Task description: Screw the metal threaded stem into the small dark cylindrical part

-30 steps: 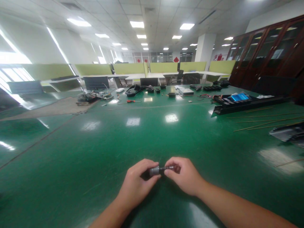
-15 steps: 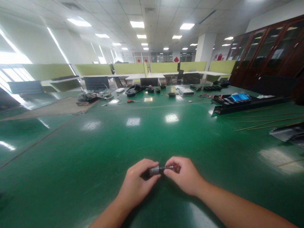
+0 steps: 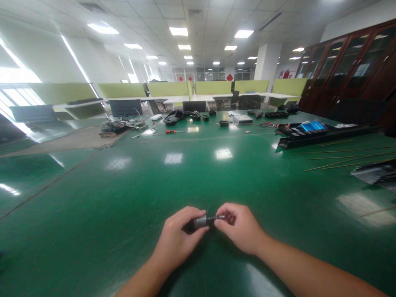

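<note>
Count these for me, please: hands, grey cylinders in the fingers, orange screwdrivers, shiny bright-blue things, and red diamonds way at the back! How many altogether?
Hands: 2 (left hand, right hand)
Grey cylinder: 1
Screwdriver with an orange handle: 1
Shiny bright-blue thing: 1
Red diamonds: 3
Total: 8

At lower centre, the left end of the grey cylinder point(image 3: 200, 222) is obscured between the left fingers point(image 3: 192, 212); forearms point(image 3: 289, 259) are cropped below.

A grey-and-black cylindrical object point(image 3: 200, 222), narrower at right, is held nearly level between left hand point(image 3: 179, 233) and right hand point(image 3: 243, 229).
</note>
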Tool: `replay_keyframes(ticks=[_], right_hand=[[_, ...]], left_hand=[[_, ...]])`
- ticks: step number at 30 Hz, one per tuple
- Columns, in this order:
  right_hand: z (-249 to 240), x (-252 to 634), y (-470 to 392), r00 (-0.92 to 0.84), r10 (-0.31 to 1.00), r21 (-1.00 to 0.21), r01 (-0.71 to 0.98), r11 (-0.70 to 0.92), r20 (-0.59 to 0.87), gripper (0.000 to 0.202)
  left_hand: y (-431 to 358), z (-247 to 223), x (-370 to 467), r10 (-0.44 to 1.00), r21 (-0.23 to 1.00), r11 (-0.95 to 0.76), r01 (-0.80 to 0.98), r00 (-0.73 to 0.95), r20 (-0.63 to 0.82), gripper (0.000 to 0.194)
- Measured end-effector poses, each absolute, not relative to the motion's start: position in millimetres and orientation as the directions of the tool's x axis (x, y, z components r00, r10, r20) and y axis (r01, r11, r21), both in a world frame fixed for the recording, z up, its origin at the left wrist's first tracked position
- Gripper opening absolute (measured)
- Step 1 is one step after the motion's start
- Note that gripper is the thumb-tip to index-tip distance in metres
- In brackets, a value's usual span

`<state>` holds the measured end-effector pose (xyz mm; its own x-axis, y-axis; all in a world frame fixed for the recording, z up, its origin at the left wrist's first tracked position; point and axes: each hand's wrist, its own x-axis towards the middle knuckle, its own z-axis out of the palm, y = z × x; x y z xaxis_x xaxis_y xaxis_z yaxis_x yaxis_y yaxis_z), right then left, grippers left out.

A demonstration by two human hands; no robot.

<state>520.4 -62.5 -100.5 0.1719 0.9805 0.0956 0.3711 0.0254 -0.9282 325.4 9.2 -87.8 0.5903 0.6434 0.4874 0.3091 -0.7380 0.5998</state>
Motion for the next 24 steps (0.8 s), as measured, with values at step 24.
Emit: replay_keyframes(ticks=[24], right_hand=[[-100.7,520.0,-61.6,0.198,0.978,-0.953,0.304,0.0,0.063,0.005]], left_hand=[[12.5,-87.9,324.6,0.658,0.608,-0.727,0.319,0.578,0.483,0.021]])
